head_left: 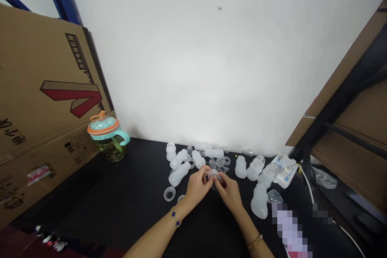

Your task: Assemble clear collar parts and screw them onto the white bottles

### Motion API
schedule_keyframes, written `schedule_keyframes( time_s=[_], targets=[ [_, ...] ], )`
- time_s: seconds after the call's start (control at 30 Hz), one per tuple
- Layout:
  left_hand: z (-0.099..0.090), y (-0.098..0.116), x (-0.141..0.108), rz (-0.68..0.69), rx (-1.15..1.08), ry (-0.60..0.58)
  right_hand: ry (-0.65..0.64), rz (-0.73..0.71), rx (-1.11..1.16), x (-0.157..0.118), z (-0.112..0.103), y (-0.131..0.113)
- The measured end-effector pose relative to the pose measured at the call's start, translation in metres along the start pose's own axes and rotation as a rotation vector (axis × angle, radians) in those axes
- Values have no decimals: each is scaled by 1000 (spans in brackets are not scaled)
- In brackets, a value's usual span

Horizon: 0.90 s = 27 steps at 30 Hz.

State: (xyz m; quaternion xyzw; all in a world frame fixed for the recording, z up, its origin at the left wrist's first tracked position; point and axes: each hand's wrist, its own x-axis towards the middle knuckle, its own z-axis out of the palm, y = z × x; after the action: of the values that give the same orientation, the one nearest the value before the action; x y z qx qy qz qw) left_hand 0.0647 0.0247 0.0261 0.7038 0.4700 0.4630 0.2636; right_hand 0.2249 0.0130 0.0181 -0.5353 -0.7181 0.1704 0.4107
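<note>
Together, the left hand (198,185) and right hand (229,192) pinch a clear plastic ring (213,174) between them, fingers closed on its edge, above a black counter (121,193). Frosted plastic baby bottles (179,174) lie scattered just beyond, and a loose translucent ring (169,194) sits near the left hand.

The left hand (198,187) can pass leftward across the black surface (90,193); frosted plastic bottles (179,174) block ahead and right, with a lidded tumbler (107,139) at upper left.
</note>
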Motion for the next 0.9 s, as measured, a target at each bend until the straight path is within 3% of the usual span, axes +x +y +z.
schedule_keyframes(
  time_s=[0.9],
  targets=[
    [1, -3, 1, -15, -18, 0, 5, -3, -10, 0, 0, -1]
  ],
)
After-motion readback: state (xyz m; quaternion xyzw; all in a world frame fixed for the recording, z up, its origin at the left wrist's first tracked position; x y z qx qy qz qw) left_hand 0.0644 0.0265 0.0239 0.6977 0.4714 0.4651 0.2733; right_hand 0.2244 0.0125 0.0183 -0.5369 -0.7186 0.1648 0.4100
